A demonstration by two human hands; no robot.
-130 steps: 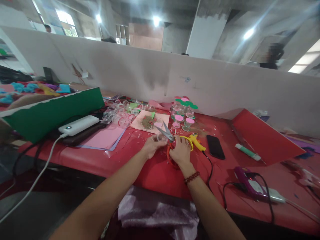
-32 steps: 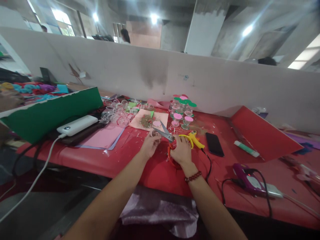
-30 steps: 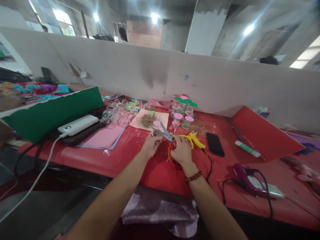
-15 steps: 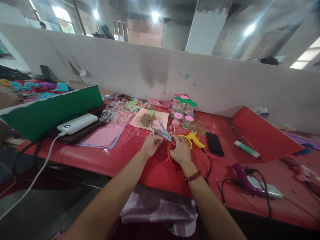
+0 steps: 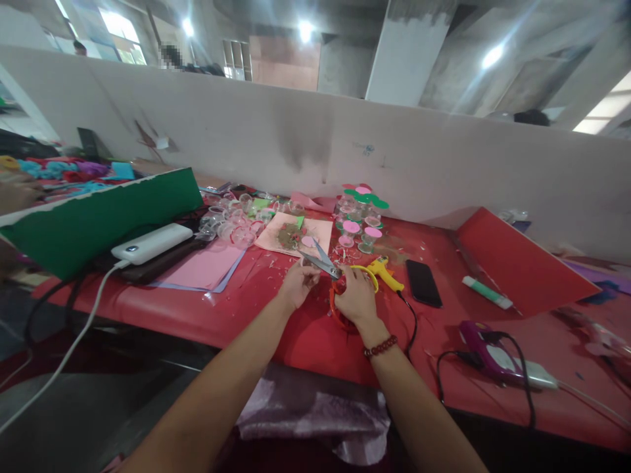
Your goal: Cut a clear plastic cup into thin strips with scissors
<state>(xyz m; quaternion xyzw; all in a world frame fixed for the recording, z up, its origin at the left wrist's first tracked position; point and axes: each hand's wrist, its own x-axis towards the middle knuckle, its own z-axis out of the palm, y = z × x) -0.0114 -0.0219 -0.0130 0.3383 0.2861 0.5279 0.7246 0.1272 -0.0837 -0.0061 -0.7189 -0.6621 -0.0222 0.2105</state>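
Observation:
My right hand (image 5: 357,295) is closed round the handles of a pair of scissors (image 5: 321,264), their blades spread apart and pointing up and left. Fingers pinched, my left hand (image 5: 297,286) is just left of the blades; what it holds is too small to make out. Beyond the blades lies a pink paper disc (image 5: 309,242) on peach paper sheets (image 5: 320,230), beside a pile of brown and red scraps (image 5: 290,236). Several clear plastic cups (image 5: 367,243) topped with pink and green discs stand behind my right hand.
A yellow glue gun (image 5: 387,272) and a black phone (image 5: 424,284) lie right of my hands. Farther right are a glue stick (image 5: 487,293) and a purple power strip (image 5: 493,358). Leftward are pink sheets (image 5: 202,266), a white power bank (image 5: 152,243) and a green board (image 5: 108,217).
Both hands and the scissors stay almost where they were, with the blades still apart. In the background, a person's head beyond the partition has shifted left.

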